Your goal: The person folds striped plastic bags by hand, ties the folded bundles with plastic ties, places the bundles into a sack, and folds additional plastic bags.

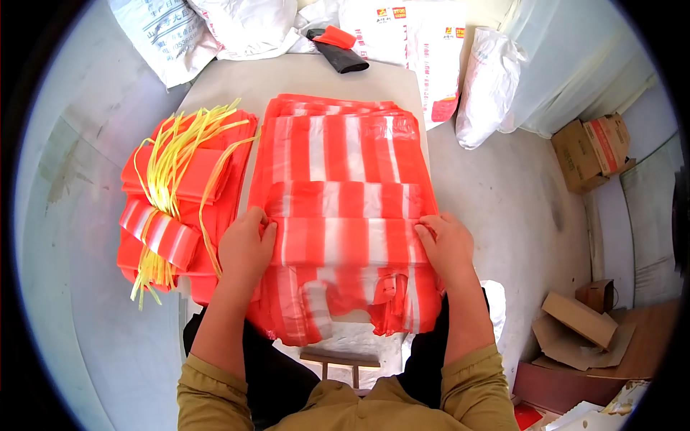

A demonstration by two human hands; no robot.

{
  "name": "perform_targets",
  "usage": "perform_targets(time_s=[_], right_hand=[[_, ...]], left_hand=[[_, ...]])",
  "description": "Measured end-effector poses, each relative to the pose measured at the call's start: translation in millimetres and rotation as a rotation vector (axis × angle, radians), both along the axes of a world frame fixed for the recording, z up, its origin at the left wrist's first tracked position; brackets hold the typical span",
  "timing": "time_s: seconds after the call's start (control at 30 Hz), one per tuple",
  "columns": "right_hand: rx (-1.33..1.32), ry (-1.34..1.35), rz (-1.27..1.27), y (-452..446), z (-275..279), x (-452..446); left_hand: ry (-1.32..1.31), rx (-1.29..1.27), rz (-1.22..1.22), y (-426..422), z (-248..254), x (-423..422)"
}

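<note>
Evidently a folding or straightening step was in hand. A wide, flat band of thin red-and-white striped plastic (345, 241), apparently a bag doubled over, lay on the near half of a tall stack of matching striped plastic (338, 147), in the middle of the work area.

The left hand (248, 241) had its thumb and fingers drawn narrow on the band's left edge, and the right hand (447, 244) gripped the opposite edge in much the same pinch. Between them the band ran fairly straight across, its stripes roughly in line with those underneath. Nearer the body, the loose, crumpled plastic ends (392, 287) hung unevenly (they looked like bag handles, though the folds made that hard to confirm).

As a judgement, the next move called for level hands and even tension, with the side edges kept square to the stack so that the slippery layers did not skew.

Just left of the stack sat a pile of folded red plastic (192, 185), with a loose bunch of thin yellow strips (165, 179) draped over it. Beyond, at the far end of the beige tabletop (237, 75), lay a black-and-red plastic bundle (343, 57), backed by printed white sacks (381, 36).
</note>
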State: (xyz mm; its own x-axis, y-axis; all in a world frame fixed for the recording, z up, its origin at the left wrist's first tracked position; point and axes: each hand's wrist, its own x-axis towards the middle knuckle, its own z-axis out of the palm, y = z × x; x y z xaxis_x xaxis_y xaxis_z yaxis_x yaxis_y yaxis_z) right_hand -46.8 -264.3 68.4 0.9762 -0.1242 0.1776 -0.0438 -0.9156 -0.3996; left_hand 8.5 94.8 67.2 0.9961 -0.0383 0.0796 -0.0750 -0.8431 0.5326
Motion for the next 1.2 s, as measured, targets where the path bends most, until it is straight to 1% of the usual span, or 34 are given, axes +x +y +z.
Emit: perform_targets(time_s=[0.07, 0.17, 0.27, 0.37, 0.47, 0.67, 0.77, 0.97, 1.07, 1.2], right_hand=[[-0.089, -0.084, 0.061, 7, 9, -6], [-0.073, -0.187, 0.466, 26, 19, -16], [-0.069, -0.148, 0.594, 50, 21, -15], [-0.080, -0.011, 0.565, 46, 16, -12], [-0.105, 0.016, 0.564, 37, 12, -7], [-0.083, 0.128, 0.514, 22, 21, -5], [-0.117, 0.109, 0.509, 12, 18, -6], [-0.060, 0.129, 0.514, 0, 15, -8], [-0.002, 0.119, 0.507, -1, 19, -7], [0.168, 0.159, 0.488, -9, 17, -6]], left_hand=[[-0.281, 0.137, -0.127, 4, -7, -3], [-0.507, 0.093, -0.398, -6, -7, -8], [-0.403, 0.031, -0.691, -26, 14, -19], [-0.288, 0.087, -0.696, -29, 11, -22], [-0.248, 0.098, -0.663, -23, 7, -18], [-0.197, 0.143, -0.573, -13, 14, -13], [-0.165, 0.143, -0.554, -8, 12, -13], [-0.104, 0.178, -0.539, 1, 12, -14], [-0.102, 0.154, -0.549, 8, 12, -14], [-0.105, 0.075, -0.577, 15, 10, -9]])
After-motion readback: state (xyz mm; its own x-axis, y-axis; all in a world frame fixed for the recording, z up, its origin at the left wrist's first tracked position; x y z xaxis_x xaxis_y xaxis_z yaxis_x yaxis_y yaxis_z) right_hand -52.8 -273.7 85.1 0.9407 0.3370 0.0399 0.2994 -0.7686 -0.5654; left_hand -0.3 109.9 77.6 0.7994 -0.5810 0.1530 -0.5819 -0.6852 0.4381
